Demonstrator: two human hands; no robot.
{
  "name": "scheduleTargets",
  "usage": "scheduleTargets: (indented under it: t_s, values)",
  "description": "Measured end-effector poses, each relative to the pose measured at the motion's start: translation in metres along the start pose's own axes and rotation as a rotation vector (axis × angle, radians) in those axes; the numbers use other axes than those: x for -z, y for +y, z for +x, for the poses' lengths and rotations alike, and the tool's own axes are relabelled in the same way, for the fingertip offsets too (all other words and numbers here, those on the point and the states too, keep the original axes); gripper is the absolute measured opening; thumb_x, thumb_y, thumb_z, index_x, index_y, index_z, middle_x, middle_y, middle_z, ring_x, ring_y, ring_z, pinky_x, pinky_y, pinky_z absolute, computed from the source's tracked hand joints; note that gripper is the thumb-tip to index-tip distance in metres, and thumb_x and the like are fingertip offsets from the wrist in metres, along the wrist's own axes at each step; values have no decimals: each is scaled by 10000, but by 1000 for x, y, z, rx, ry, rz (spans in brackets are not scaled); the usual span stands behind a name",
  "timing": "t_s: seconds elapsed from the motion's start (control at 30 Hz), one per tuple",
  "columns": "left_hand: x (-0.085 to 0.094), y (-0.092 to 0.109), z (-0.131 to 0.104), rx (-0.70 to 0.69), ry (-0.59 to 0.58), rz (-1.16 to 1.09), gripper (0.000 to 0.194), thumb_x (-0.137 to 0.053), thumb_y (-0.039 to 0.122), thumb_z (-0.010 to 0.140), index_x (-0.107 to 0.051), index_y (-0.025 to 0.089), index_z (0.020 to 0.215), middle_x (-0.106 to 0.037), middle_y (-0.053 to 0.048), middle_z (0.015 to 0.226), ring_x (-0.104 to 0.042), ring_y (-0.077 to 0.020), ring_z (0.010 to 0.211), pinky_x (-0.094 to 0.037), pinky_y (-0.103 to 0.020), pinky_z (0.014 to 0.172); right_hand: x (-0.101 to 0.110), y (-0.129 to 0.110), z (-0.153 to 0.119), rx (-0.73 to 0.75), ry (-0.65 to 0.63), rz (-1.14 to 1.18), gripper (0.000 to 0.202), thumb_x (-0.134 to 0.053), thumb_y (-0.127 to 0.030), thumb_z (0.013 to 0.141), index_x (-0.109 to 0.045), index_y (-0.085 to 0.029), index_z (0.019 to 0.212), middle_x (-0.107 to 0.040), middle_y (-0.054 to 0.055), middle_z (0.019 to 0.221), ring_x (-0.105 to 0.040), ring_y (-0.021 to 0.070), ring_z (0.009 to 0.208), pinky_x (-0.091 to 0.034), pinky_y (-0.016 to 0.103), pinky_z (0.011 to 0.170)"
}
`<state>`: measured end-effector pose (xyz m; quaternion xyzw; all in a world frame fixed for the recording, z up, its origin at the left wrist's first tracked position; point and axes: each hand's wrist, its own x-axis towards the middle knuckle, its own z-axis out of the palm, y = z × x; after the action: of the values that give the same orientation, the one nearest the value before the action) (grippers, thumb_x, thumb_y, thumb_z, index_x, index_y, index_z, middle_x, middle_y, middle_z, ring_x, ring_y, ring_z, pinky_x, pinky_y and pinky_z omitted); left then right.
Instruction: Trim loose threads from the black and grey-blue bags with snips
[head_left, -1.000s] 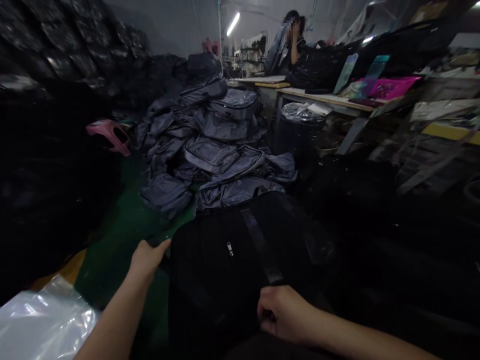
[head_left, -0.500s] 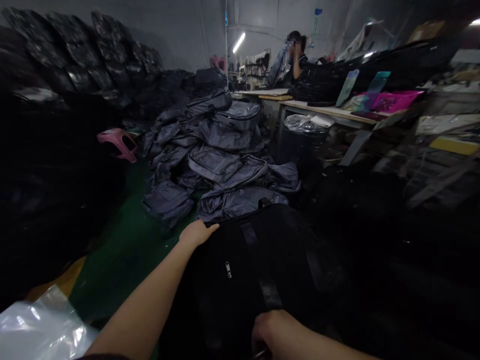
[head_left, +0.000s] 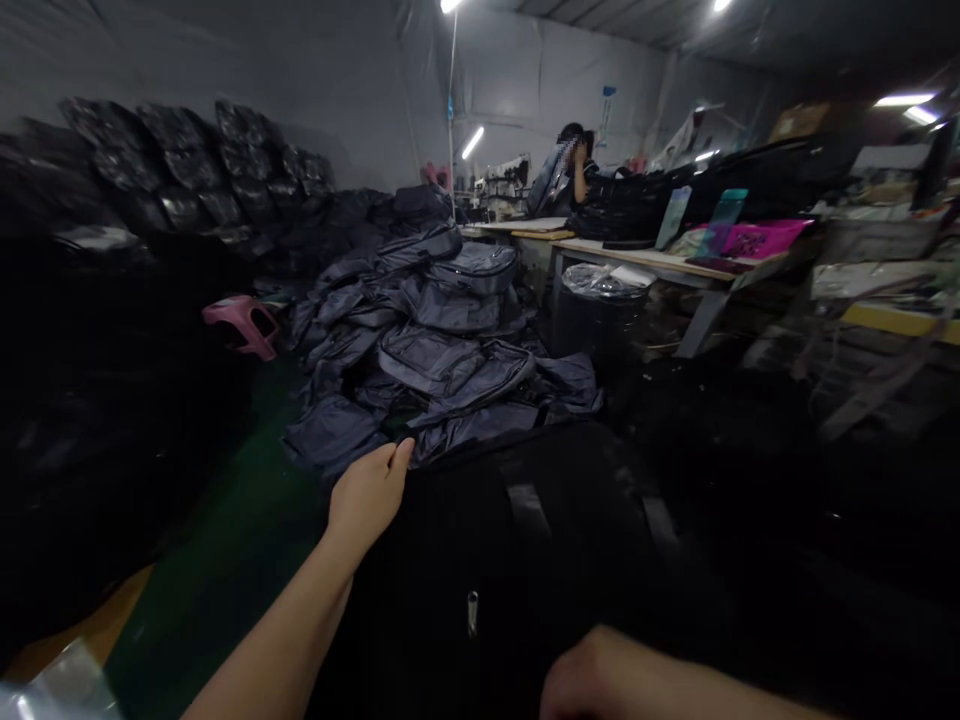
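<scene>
Left hand (head_left: 370, 492) pinches the far-left edge of the black fabric bag (head_left: 570, 560) in front of the person; right hand (head_left: 592, 675) curled low over it (grip unclear, blurred).

Rising in grey walls (head_left: 352, 95) at the far side to a ceiling (head_left: 600, 18), glowing with white tube lights (head_left: 904, 100). Showing green floor (head_left: 225, 560) at near left, a pink stool (head_left: 238, 316) beyond it, and a pale-topped table (head_left: 637, 257) at far right.

Head-worn view, looking forward and down, slightly tilted
</scene>
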<state>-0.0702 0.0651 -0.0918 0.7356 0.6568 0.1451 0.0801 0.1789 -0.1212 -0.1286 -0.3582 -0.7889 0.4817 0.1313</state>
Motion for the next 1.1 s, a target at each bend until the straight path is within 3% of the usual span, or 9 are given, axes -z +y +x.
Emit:
scheduleTargets:
  t_s: [0.1, 0.17, 0.2, 0.37, 0.53, 0.67, 0.8, 0.97, 1.1]
  values:
    - [36, 18, -16, -95, 116, -77, 490, -249, 567, 883, -492, 225, 630, -557, 0, 595, -528, -162, 607, -304, -262, 554, 62, -33, 0, 57, 457, -208, 119, -551, -239, 845, -650, -174, 849, -667, 17, 800, -607, 99, 698, -447, 181, 649]
    - [54, 27, -28, -149, 152, -132, 467, -289, 554, 881, -473, 223, 608, -507, 17, 545, -503, -152, 568, -299, -261, 546, 97, -54, 9, 100, 635, -422, 161, -532, -278, 869, -632, -180, 948, -649, 39, 859, -595, 122, 755, -435, 221, 685]
    - [61, 30, -34, -174, 162, -158, 461, -307, 549, 879, -463, 222, 595, -483, 24, 524, -490, -147, 547, -298, -262, 540, 110, -63, 16, 130, 650, -525, 193, -525, -306, 877, -621, -184, 993, -639, 48, 905, -590, 131, 782, -428, 232, 691]
    - [77, 32, -53, -251, 143, -245, 445, -379, 530, 866, -476, 217, 564, -458, 45, 477, -475, -127, 497, -302, -256, 522, 131, -94, 55, 163, 407, -862, 198, -587, -379, 830, -611, -197, 902, -600, 20, 862, -555, 154, 812, -371, 242, 639]
    - [81, 31, -59, -278, 54, -283, 440, -400, 533, 858, -524, 214, 582, -524, 44, 507, -512, -126, 524, -321, -251, 532, 125, -102, 69, 116, 195, -719, 369, -570, -534, 810, -586, -174, 891, -604, 2, 776, -535, 119, 657, -342, 218, 568]
    - [80, 28, -61, -263, 33, -306, 428, -382, 552, 860, -567, 222, 661, -576, 42, 571, -540, -131, 557, -343, -251, 544, 124, -98, 75, 76, 123, -684, 349, -541, -519, 839, -575, -173, 812, -565, -23, 667, -480, 87, 568, -288, 198, 512]
    - [68, 13, -65, -206, 102, -205, 436, -334, 561, 867, -617, 243, 964, -680, -18, 909, -615, -201, 829, -424, -290, 681, 124, -89, 82, 59, 123, -638, 326, -514, -462, 873, -576, -157, 774, -531, -24, 635, -445, 74, 551, -276, 197, 508]
    - [44, -17, -78, -163, 150, -61, 526, -314, 550, 866, -584, 202, 1154, -629, -97, 1160, -524, -291, 1119, -401, -412, 920, 125, -78, 87, 64, 119, -580, 302, -466, -399, 903, -578, -152, 771, -538, -20, 652, -455, 75, 584, -299, 193, 535]
    - [22, -50, -101, 152, 78, -140, 635, -330, 623, 819, -485, 221, 1285, -579, -85, 1268, -506, -299, 1181, -436, -425, 930, 130, -70, 90, -6, 114, -518, 329, -438, -398, 913, -550, -150, 729, -480, -40, 611, -416, 67, 552, -297, 193, 521]
